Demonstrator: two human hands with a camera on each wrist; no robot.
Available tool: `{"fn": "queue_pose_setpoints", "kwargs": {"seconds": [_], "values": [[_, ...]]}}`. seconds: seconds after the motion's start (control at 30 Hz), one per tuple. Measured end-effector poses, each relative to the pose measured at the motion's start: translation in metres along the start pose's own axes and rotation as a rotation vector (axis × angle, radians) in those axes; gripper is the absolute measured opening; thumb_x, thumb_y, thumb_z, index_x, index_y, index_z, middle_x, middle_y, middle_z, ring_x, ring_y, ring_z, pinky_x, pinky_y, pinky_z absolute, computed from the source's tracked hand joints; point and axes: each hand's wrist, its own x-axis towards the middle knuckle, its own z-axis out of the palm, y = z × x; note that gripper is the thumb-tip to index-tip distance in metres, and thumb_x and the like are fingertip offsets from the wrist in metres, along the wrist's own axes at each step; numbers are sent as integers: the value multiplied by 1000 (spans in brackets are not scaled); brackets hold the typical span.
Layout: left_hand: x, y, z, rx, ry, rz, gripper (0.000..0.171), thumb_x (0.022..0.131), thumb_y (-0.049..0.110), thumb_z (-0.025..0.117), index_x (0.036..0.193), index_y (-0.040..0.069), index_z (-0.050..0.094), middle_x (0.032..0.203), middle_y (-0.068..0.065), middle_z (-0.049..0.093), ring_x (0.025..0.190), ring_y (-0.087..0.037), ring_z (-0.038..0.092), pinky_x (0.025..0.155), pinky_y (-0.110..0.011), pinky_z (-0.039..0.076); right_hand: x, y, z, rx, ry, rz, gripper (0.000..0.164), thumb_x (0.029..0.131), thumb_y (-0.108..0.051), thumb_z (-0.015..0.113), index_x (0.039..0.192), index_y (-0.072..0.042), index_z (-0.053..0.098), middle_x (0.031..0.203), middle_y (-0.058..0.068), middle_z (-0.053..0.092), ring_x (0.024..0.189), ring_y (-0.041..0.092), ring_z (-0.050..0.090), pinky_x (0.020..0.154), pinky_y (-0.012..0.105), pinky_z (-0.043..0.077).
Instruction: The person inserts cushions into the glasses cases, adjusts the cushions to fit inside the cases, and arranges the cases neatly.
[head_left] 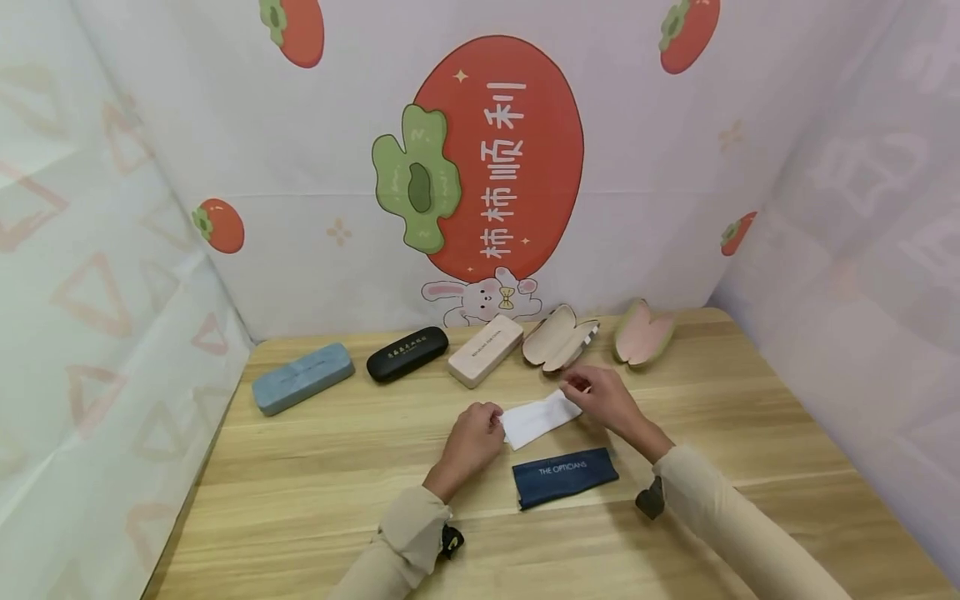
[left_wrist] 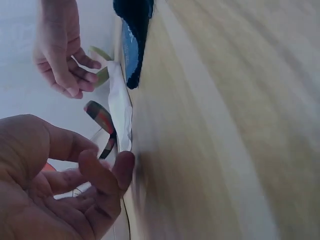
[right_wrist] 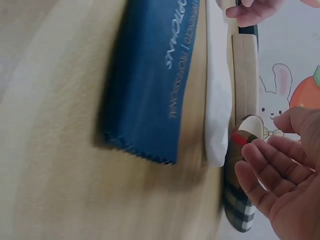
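A folded white cloth (head_left: 540,418) lies on the table in front of me, longer from left to right. At its left end my left hand (head_left: 472,437) has bent fingers close to the edge; in the left wrist view, no cloth shows between the fingertips (left_wrist: 123,167). Over its right end is my right hand (head_left: 606,398), whose relaxed fingers (right_wrist: 267,167) stand apart from the cloth in the right wrist view. Nearer to me lies a dark blue cloth (head_left: 564,479), printed "THE OPTICIANS", with a zigzag-cut edge.
Along the table's back stand a blue glasses case (head_left: 303,379), a black one (head_left: 407,354) and a cream one (head_left: 486,351), all closed. To their right are two opened cases, one checked outside (head_left: 558,340), one green with pink lining (head_left: 643,335). A printed cloth backdrop (head_left: 300,275) rises behind.
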Motion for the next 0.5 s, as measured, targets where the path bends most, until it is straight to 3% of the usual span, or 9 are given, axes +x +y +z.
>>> {"fn": "queue_pose_setpoints", "kwargs": {"seconds": [0.07,0.27,0.37,0.5], "values": [[1,3,1,50,5,-16,26,89,15,52,109,2,63,101,-11,59,86,-19,56,72,-33,48,-1,4,2,-8,14,51,16,84,-24,66,92,-10,69,80,-2,68,74,11,60,67,29,49],[4,11,8,153,-40,-113,23,90,24,52,95,3,61,111,-14,49,73,-19,53,58,-31,42,-1,15,8,-68,-18,187,23,80,-29,71,88,-8,69,77,2,64,71,13,53,65,27,44],[4,14,11,193,-38,-122,25,90,26,54,89,2,61,109,-14,47,67,-18,51,53,-31,41,-1,16,11,-85,-45,176,21,78,-29,72,79,-9,69,69,0,57,66,12,47,61,24,37],[4,15,16,261,-12,-106,26,89,27,55,86,2,61,105,-13,46,62,-17,50,50,-31,41,-2,14,14,-98,-50,109,24,78,-26,73,64,-10,63,55,-4,35,55,11,32,52,22,24]]}}
